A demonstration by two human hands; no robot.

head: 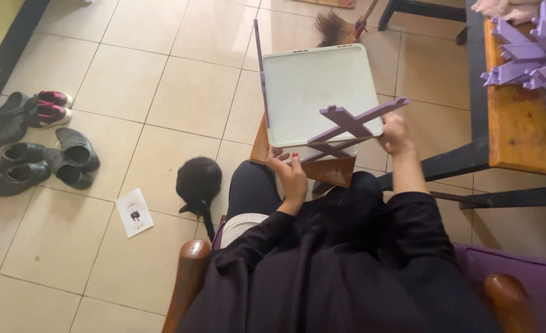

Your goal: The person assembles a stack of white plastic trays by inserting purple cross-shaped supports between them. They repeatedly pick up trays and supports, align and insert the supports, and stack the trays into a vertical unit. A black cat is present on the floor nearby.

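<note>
**Hands on a white tray and purple cross-frame**

Shoes (35, 145) lie in a loose cluster at the far left on the beige tiled floor (131, 74), dark ones mixed with a pink-and-black pair. Nearer lies a small white card (134, 213) with a dark printed figure, and just right of it a black rounded cap (197, 182).

In the middle, a seated person in dark clothing holds a white rectangular tray (313, 83) with rounded corners, smooth and matte, over a brown wooden stool (334, 171). A thin purple strip (262, 74) runs along the tray's left edge. The left hand (291, 179) grips the tray's near edge, fingers curled shut on it. A flat purple X-shaped frame (353, 126) crosses the tray's near right corner; the right hand (396, 134) clamps its upper right arm, fingers closed around it.

Beyond the tray, a broom head (334, 28) rests on the tiles. At the right, an orange-brown wooden table (519, 129) carries a heap of purple pieces (532, 55).
</note>
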